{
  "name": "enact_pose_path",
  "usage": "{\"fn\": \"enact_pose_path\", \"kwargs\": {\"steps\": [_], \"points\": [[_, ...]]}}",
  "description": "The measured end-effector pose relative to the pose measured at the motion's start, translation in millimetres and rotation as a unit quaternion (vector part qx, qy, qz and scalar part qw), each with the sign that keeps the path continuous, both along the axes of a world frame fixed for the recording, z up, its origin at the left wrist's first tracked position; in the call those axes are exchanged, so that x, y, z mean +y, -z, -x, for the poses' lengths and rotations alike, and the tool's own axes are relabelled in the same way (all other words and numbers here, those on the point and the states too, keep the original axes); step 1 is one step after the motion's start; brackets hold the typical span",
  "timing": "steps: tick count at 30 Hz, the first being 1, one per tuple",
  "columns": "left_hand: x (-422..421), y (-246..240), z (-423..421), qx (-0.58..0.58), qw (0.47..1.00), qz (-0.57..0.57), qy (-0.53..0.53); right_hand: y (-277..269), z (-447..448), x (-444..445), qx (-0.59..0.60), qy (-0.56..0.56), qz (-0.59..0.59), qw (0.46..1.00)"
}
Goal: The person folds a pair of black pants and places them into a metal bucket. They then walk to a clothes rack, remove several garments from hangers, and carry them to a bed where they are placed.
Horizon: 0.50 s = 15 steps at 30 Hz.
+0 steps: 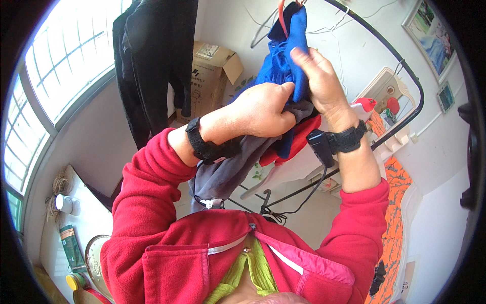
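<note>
A blue collared garment point(279, 60) hangs from a red hanger point(281, 17) at the top of a black clothes rack point(383, 34). My left hand point(264, 110) is closed on fabric at the garment's front, its fingers curled. My right hand point(319, 76) lies at the garment's right edge, thumb up and fingers partly behind the cloth; whether it grips is unclear. Grey cloth point(231, 171) and red cloth point(300, 140) hang below and behind the blue garment. Black straps with small devices circle both wrists, and a cable runs down from the right one.
Black trousers point(152, 57) hang at the left by the barred window. A cardboard box point(207, 81) stands behind them. At lower left a white table point(93, 201) bears a white mug point(65, 204) and a round tray. A mirror and an orange patterned cloth point(395, 212) are at the right.
</note>
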<state>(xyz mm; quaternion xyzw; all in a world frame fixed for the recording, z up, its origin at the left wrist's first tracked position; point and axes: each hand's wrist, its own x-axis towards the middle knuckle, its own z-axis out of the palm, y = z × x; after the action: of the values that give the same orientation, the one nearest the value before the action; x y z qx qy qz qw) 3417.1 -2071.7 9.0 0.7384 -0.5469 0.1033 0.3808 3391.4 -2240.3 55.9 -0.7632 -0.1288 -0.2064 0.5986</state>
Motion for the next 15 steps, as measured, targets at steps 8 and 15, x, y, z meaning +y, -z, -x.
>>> {"fn": "enact_pose_path", "kwargs": {"steps": [8,15], "points": [[1,20,-17,0.118,0.993,0.011,0.013,5,-30,-47,-0.024,0.314,0.260,0.913],[8,38,-34,0.144,0.988,0.043,-0.019,7,-27,-60,0.135,0.402,0.620,0.660]]}}
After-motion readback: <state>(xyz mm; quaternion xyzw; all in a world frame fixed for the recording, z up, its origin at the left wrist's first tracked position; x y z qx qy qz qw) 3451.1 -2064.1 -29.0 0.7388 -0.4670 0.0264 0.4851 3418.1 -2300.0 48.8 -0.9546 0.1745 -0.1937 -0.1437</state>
